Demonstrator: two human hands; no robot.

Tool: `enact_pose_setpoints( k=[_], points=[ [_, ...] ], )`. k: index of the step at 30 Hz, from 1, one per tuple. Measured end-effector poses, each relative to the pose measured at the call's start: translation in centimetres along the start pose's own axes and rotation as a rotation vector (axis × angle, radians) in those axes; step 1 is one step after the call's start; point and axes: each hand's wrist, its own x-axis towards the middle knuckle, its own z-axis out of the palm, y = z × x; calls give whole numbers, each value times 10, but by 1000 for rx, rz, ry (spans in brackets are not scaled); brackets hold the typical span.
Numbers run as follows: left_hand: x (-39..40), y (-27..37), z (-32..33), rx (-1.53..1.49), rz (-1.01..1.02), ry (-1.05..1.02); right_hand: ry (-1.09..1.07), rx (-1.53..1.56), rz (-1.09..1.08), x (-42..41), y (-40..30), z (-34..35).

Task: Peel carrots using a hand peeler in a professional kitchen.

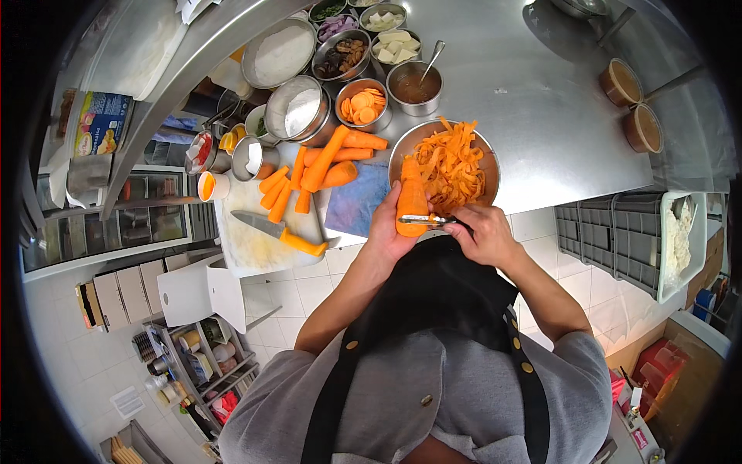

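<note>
My left hand holds a thick carrot upright in the picture, over the near left rim of a steel bowl. Orange carrot peelings are heaped in that bowl. In my right hand is a peeler, its metal blade lying across the carrot's near end. Left of the bowl, several peeled carrots lie in a pile, partly on a white cutting board. A knife with a yellow handle rests on the board, beside a blue cloth.
Behind the carrots stand steel bowls of sliced carrot, white powder and white blocks, and a pot of brown sauce with a spoon. A metal shelf edge runs along the left; grey crates stand at right.
</note>
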Motion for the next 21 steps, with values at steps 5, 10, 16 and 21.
enact_pose_setpoints(
  k=[5,10,16,21],
  points=[
    [-27,-5,5,205,-77,-79,-67,-95,120,31,35,-2],
    [-40,6,0,265,-124,-123,-23,-352,286,58,56,-3],
    [-15,15,-10,92,-86,-76,-77,-168,171,20,20,-2],
    [-3,12,-11,1,-22,-19,-109,-89,-10,9,-7,-5]
  ],
)
